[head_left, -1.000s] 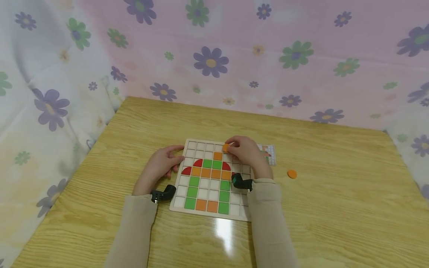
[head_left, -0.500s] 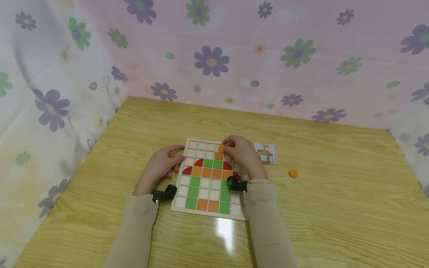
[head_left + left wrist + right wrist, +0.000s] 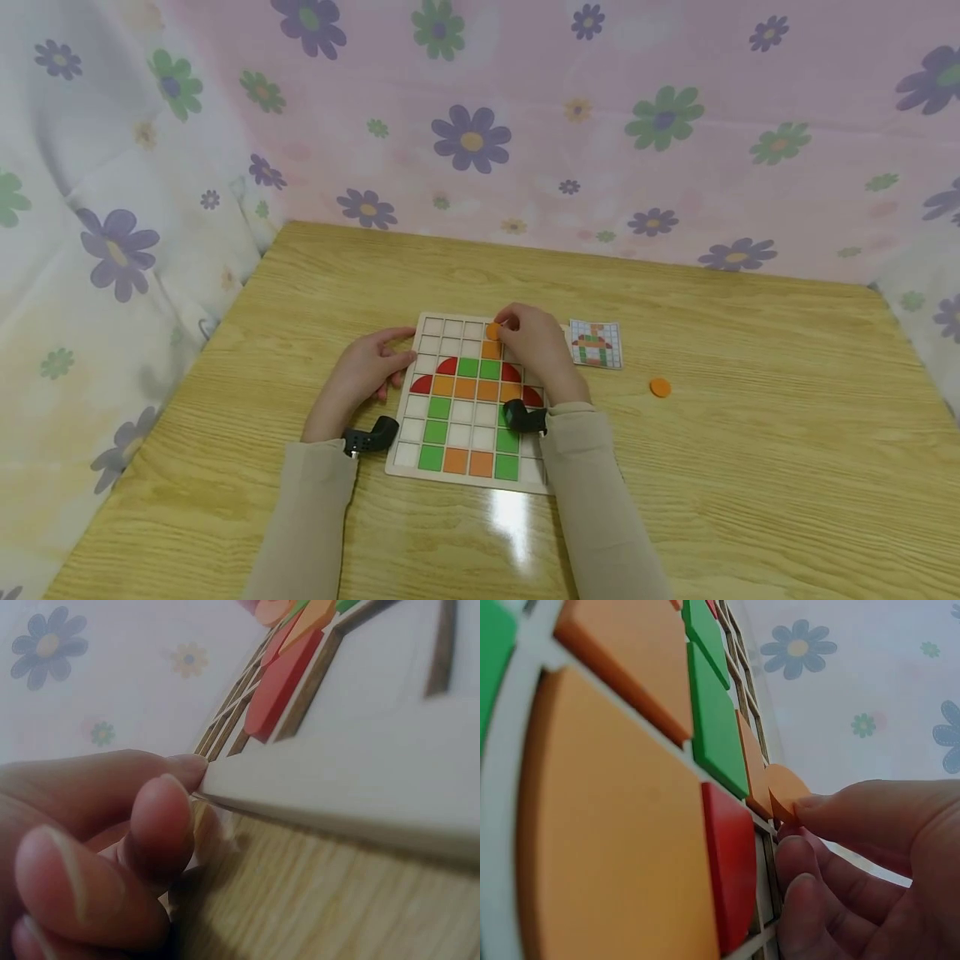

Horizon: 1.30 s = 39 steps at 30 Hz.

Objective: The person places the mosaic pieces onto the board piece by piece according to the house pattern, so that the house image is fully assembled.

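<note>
A pale wooden grid board (image 3: 396,467) lies on the table, with green, orange and red pieces set in several of its cells. My right hand (image 3: 536,342) pinches an orange round disc (image 3: 492,331) between thumb and finger. The disc (image 3: 784,791) is tilted at the board's far row, just beyond an orange square (image 3: 491,350). At the board's left edge is my left hand (image 3: 363,367), its index fingertip touching the rim and its other fingers loosely bent. Part of the board's right side is hidden under my right hand and forearm.
A small printed card (image 3: 597,344) with a coloured grid picture lies right of the board. Farther right, another orange disc (image 3: 660,387) rests on the wooden table (image 3: 750,467). A flowered cloth (image 3: 525,150) hangs behind the table's far edge.
My right hand has moved a little left with the orange disc, toward the cell beyond the orange square. More of the printed card now shows. My left hand stays at the board's edge.
</note>
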Motion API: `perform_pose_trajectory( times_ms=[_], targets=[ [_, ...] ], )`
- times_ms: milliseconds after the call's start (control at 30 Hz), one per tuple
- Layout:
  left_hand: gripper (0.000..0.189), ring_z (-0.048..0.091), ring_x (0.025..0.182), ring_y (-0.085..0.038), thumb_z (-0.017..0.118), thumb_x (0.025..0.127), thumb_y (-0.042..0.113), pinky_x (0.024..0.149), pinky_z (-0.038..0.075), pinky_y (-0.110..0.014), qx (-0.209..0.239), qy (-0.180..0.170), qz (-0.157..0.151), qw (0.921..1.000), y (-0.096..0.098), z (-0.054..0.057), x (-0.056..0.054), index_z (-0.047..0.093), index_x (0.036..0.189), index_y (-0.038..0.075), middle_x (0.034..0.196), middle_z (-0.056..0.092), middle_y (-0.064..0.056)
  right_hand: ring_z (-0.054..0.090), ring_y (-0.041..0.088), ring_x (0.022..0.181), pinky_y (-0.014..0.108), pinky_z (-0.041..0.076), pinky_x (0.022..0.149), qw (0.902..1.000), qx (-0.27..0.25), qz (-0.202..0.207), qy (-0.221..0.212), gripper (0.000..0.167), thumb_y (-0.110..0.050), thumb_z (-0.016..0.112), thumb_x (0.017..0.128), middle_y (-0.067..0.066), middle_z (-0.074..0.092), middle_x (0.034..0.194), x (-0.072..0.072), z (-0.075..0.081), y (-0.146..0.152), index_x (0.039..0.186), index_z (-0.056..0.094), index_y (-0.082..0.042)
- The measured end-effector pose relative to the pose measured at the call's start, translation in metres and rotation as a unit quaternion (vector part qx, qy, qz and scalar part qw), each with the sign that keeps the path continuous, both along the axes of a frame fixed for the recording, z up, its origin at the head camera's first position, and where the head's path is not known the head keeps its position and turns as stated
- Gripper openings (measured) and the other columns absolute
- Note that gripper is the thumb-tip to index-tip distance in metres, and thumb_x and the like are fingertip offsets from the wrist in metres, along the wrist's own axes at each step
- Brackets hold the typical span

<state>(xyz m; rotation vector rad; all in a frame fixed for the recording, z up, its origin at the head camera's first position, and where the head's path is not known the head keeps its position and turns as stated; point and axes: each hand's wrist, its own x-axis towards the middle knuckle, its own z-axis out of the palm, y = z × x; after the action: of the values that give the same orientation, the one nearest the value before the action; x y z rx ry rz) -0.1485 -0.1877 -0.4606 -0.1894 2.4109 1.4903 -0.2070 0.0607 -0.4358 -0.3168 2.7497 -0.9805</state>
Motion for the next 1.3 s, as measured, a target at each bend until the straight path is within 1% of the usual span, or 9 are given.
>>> perform_pose_trajectory(
  times_ms=[233,333,600,767,900,1067,1167,1300],
  targets=[
    [0.042,0.042,0.035,-0.017,0.06,0.086,0.032,0.037,0.043,-0.034,-0.003,0.004,-0.003,1.0,0.001,0.0,0.0,0.048,0.126,0.03,0.06,0.056,-0.012,0.048,0.02,0.073,0.031,0.042,0.065,0.9999,0.005,-0.008,-0.003,0.013,-0.02,0.055,0.086,0.0,0.056,0.082,-0.001,-0.002,-0.001,0.097,0.06,-0.016],
    [0.043,0.042,0.035,-0.017,0.059,0.086,0.032,0.037,0.043,-0.034,-0.003,0.004,-0.005,1.0,0.001,0.001,0.0,0.048,0.127,0.03,0.06,0.056,-0.012,0.048,0.02,0.073,0.031,0.042,0.065,1.0,0.008,-0.003,-0.002,0.014,-0.019,0.055,0.086,0.001,0.056,0.083,-0.001,-0.002,-0.001,0.098,0.06,-0.014],
    [0.042,0.041,0.035,-0.016,0.06,0.085,0.032,0.037,0.044,-0.034,0.005,0.003,-0.001,1.0,0.002,0.002,0.001,0.049,0.126,0.03,0.061,0.055,-0.012,0.05,0.019,0.078,0.033,0.044,0.071,0.9998,0.017,0.01,0.004,0.018,-0.021,0.056,0.088,0.003,0.057,0.089,0.001,-0.001,-0.001,0.103,0.061,-0.013],
    [0.042,0.042,0.035,-0.016,0.06,0.086,0.032,0.037,0.043,-0.034,0.003,0.002,0.0,1.0,0.001,0.002,0.001,0.049,0.126,0.03,0.061,0.056,-0.013,0.049,0.02,0.076,0.032,0.043,0.07,0.9996,0.022,0.018,0.009,0.019,-0.018,0.056,0.087,0.003,0.056,0.087,0.0,-0.001,-0.002,0.104,0.062,-0.013],
    [0.043,0.042,0.035,-0.016,0.06,0.085,0.034,0.037,0.044,-0.034,-0.003,0.004,-0.001,1.0,-0.001,0.0,0.0,0.048,0.126,0.03,0.061,0.056,-0.012,0.049,0.02,0.076,0.033,0.043,0.069,0.9998,0.01,0.018,0.006,0.019,-0.018,0.056,0.087,0.002,0.055,0.086,0.001,-0.001,-0.002,0.105,0.062,-0.013],
    [0.042,0.041,0.035,-0.015,0.06,0.085,0.035,0.037,0.044,-0.033,0.001,0.003,-0.002,1.0,0.0,-0.002,0.0,0.049,0.126,0.031,0.061,0.056,-0.012,0.05,0.018,0.079,0.033,0.044,0.071,0.9998,-0.004,0.019,0.004,0.019,-0.023,0.057,0.088,-0.001,0.056,0.089,0.002,-0.003,0.003,0.104,0.061,-0.017],
    [0.042,0.041,0.035,-0.015,0.06,0.085,0.034,0.037,0.043,-0.032,0.002,0.001,0.002,1.0,0.001,-0.001,0.001,0.049,0.125,0.032,0.062,0.056,-0.012,0.051,0.017,0.081,0.033,0.044,0.072,0.9996,-0.003,0.03,0.003,0.019,-0.026,0.056,0.087,-0.002,0.056,0.091,0.003,-0.003,0.008,0.104,0.061,-0.019],
    [0.041,0.041,0.036,-0.016,0.06,0.086,0.033,0.038,0.044,-0.032,-0.005,0.003,-0.001,1.0,-0.001,0.0,0.001,0.049,0.126,0.032,0.062,0.056,-0.012,0.052,0.017,0.085,0.034,0.045,0.075,0.9991,0.002,0.043,0.002,0.02,-0.026,0.054,0.089,-0.002,0.058,0.096,0.005,0.0,0.015,0.106,0.06,-0.019]
  ],
)
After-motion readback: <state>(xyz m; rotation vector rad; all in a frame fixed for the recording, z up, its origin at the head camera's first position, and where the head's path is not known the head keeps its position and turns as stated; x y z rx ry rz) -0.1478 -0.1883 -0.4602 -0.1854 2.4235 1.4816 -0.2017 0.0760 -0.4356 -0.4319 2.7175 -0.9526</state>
